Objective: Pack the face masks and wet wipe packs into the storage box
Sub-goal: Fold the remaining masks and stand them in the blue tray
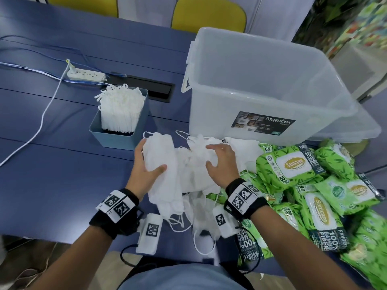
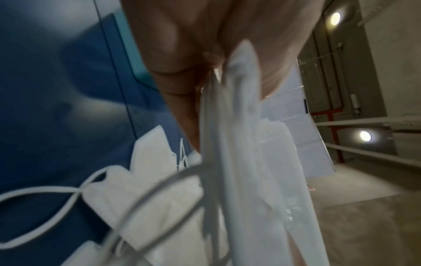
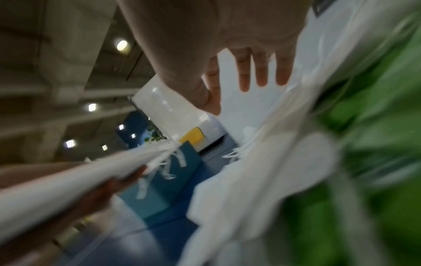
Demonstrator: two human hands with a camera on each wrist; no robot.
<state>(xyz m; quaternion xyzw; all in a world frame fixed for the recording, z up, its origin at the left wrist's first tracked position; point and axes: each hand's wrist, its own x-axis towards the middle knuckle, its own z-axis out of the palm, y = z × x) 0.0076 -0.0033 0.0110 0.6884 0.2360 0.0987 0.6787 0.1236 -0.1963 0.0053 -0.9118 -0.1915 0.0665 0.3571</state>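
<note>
My left hand [image 1: 151,155] grips a thick stack of white face masks [image 1: 161,164], thumb on top and fingers round its far edge; the left wrist view shows the same stack [image 2: 239,162] pinched in that hand [image 2: 227,81]. Spread with straight fingers, my right hand [image 1: 217,156] rests on the loose heap of masks [image 1: 199,176] beside the stack, and the blurred right wrist view shows that hand [image 3: 250,77] over the heap [image 3: 250,180]. Green wet wipe packs [image 1: 293,166] are piled at the right. The translucent storage box [image 1: 211,105] stands behind the masks, and nothing shows inside it.
A small blue bin [image 1: 113,139] packed with upright masks stands left of the box on the blue table [image 1: 62,164]. A power strip [image 1: 85,74] and its white cable [image 1: 41,120] lie at the far left. Two yellow chairs [image 1: 209,13] stand behind the table.
</note>
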